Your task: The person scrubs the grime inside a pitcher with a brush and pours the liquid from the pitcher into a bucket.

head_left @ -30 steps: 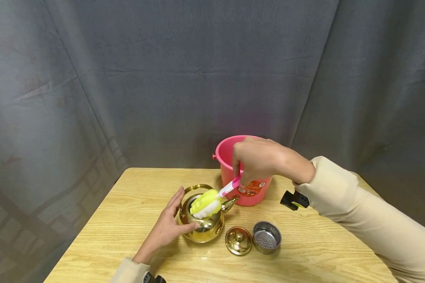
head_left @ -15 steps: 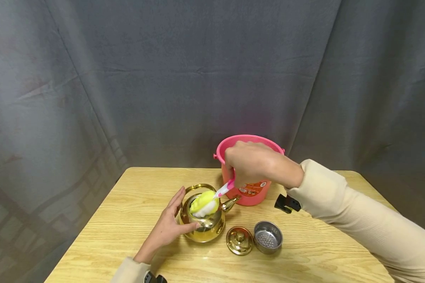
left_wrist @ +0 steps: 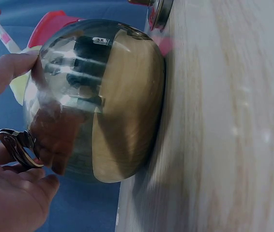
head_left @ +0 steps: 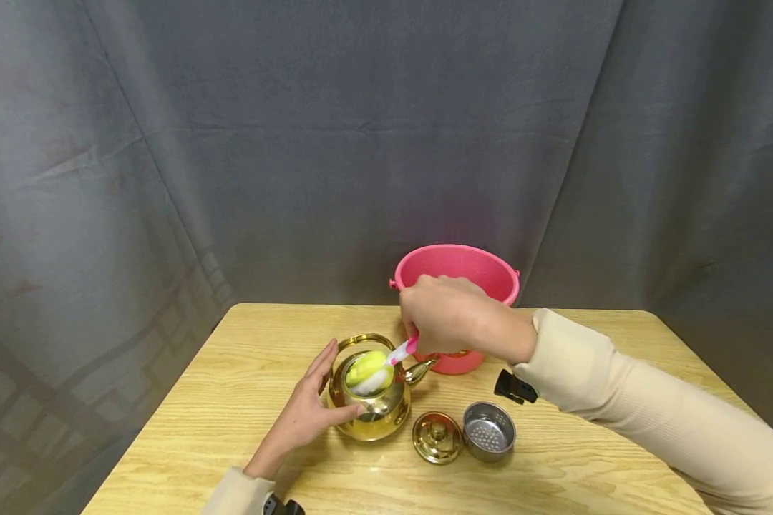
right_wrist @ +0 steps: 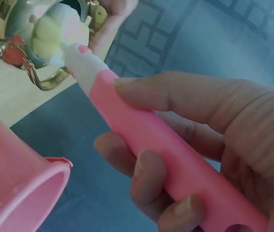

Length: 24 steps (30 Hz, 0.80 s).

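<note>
A shiny gold teapot [head_left: 368,428] stands lidless on the table, spout toward the right. My left hand [head_left: 304,415] holds its side; in the left wrist view the thumb reaches the opening's edge while the fingers curl by the handle's mount [left_wrist: 16,145]. From the right, my right hand [head_left: 454,315] grips the pink handle [right_wrist: 151,135] of a sponge brush. Its yellow and white sponge head [head_left: 368,370] sits partly down in the teapot's mouth, the lower end hidden inside. The brush slants down to the left.
A gold lid [head_left: 437,438] with a knob lies right of the teapot. Touching distance from it stands a steel strainer basket [head_left: 489,430] with a perforated bottom. Behind, a pink bucket [head_left: 459,366] stands on the wooden table [head_left: 232,429], under the right hand. A grey curtain [head_left: 361,157] hangs beyond.
My right hand has moved down and left, pushing the sponge head deeper into the teapot. More of the bucket's rim now shows. The left hand and teapot stay in place.
</note>
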Each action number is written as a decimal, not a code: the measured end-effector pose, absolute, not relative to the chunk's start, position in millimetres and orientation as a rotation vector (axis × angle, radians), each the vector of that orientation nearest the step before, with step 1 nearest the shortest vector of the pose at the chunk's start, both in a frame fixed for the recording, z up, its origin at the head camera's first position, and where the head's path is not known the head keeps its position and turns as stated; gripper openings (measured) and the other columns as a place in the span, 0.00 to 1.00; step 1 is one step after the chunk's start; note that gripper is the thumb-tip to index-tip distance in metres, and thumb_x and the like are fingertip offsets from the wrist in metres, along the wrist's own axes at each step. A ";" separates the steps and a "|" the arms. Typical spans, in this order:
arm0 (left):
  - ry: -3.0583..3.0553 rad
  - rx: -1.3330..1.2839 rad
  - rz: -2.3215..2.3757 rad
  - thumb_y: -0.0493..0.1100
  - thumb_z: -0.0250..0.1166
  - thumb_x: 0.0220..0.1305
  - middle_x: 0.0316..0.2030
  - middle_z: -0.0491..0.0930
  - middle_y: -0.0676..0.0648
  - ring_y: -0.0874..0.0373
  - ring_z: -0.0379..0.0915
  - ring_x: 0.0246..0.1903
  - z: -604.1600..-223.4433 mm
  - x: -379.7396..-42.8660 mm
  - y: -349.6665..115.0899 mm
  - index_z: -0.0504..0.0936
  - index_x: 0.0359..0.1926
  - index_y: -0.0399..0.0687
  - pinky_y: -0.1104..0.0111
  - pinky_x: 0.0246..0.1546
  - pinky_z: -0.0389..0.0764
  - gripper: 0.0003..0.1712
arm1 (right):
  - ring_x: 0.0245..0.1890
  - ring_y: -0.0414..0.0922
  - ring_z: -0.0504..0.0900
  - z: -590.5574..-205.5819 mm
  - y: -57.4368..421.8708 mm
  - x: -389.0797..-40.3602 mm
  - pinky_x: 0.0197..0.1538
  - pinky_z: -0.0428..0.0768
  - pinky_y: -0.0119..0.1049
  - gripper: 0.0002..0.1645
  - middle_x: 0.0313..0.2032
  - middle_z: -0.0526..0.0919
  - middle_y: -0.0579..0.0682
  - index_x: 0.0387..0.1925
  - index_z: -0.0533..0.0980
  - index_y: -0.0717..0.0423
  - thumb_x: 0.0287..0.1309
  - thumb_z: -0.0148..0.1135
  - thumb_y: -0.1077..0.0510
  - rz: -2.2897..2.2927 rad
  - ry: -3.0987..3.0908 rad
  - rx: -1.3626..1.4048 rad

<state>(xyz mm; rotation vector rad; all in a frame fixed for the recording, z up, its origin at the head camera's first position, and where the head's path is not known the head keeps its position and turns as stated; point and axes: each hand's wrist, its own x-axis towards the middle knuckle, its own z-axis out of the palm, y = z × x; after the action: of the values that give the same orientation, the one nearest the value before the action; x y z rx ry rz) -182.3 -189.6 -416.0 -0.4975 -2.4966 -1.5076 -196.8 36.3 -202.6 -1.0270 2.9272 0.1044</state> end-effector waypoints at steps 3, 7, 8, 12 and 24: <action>-2.489 -0.505 -1.514 0.51 0.80 0.43 0.75 0.45 0.47 0.43 0.44 0.71 -416.3 -182.0 -189.5 0.51 0.75 0.42 0.50 0.67 0.51 0.64 | 0.21 0.42 0.76 -207.2 36.7 -196.5 0.22 0.77 0.37 0.16 0.16 0.75 0.38 0.13 0.77 0.42 0.40 0.77 0.61 0.102 2.936 -1.027; -2.494 -0.500 -1.506 0.51 0.80 0.43 0.75 0.45 0.48 0.43 0.43 0.71 -416.5 -181.9 -189.2 0.51 0.75 0.42 0.49 0.67 0.51 0.64 | 0.20 0.42 0.75 -212.3 37.0 -196.9 0.22 0.76 0.37 0.17 0.14 0.75 0.38 0.12 0.76 0.41 0.40 0.75 0.62 0.099 2.950 -1.030; -2.494 -0.499 -1.503 0.51 0.80 0.43 0.75 0.45 0.48 0.43 0.44 0.71 -416.4 -181.9 -189.2 0.51 0.75 0.42 0.49 0.67 0.51 0.64 | 0.19 0.42 0.74 -213.7 36.9 -197.1 0.21 0.76 0.37 0.17 0.14 0.75 0.38 0.12 0.76 0.41 0.41 0.74 0.63 0.098 2.952 -1.029; -2.499 -0.491 -1.493 0.51 0.80 0.43 0.75 0.45 0.48 0.43 0.44 0.71 -416.2 -182.0 -189.3 0.51 0.75 0.42 0.50 0.67 0.52 0.64 | 0.18 0.41 0.74 -219.4 35.6 -198.1 0.21 0.76 0.36 0.16 0.13 0.74 0.36 0.13 0.77 0.41 0.43 0.75 0.61 0.086 2.958 -1.047; -2.487 -0.500 -1.546 0.51 0.80 0.43 0.75 0.45 0.48 0.45 0.44 0.71 -416.4 -181.5 -189.4 0.51 0.75 0.43 0.54 0.68 0.53 0.64 | 0.16 0.40 0.70 -232.8 32.2 -200.5 0.19 0.73 0.33 0.20 0.11 0.73 0.37 0.10 0.74 0.41 0.44 0.75 0.59 0.091 2.978 -1.086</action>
<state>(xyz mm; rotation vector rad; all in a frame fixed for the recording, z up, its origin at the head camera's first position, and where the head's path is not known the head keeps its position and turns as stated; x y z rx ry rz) -181.5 -189.4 -416.4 -0.5002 -2.4873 -1.5458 -200.5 32.2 -232.8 -1.0865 2.9781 0.0913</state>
